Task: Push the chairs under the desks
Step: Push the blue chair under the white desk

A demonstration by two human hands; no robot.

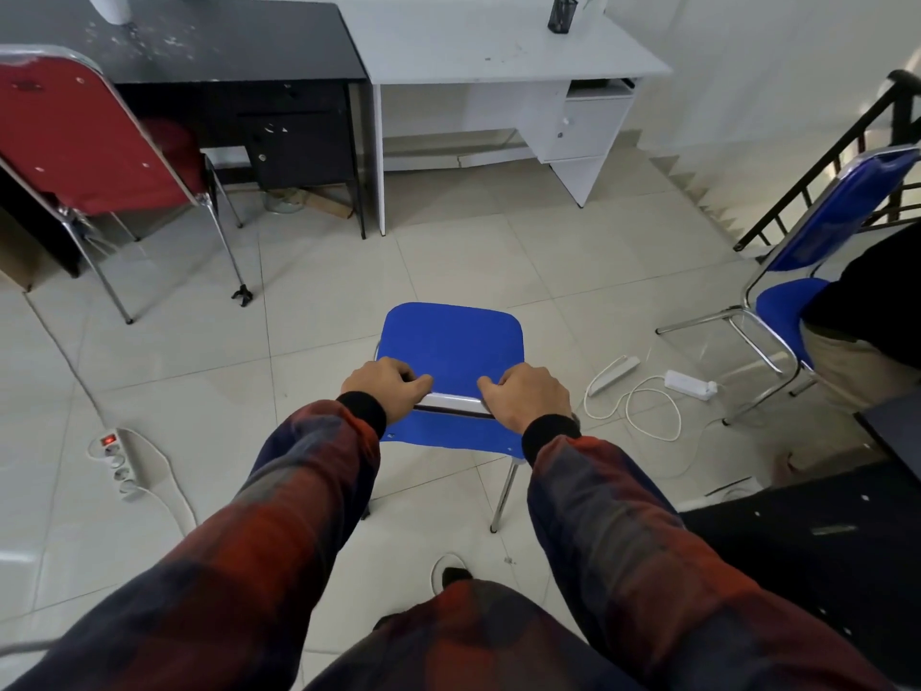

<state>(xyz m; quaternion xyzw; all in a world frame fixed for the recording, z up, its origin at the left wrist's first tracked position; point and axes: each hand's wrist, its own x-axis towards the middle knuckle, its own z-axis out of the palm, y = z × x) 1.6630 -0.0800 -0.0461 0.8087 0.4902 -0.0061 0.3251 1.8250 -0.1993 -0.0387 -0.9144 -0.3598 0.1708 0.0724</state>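
- Both hands hold the chrome top rail of the blue padded chair with metal legs (451, 341), which stands on the pale tiled floor (319, 301) in the near middle of the room, its seat facing the far desks.
- The left hand (383, 389) has its fingers curled over the rail near the left corner; the right hand (526, 391) grips the same rail near the right corner, fingers wrapped round it, thumbs turned inward.
- The step in hand looks like the push of this chair toward the white laminate desk with a drawer unit (503, 67), whose open knee space lies straight ahead and well apart from the chair.
- Next move, as I judge it: slide the chair forward and keep it square so the seat enters between the desk's left panel and its right drawers.
- A white power strip with its coiled cable (690, 384) lies on the floor just right of the chair; the right legs should clear it.
- A red padded chair (84, 137) at far left by the black desk (199, 47), and a second blue chair (817, 251) at right, are not yet tucked in.
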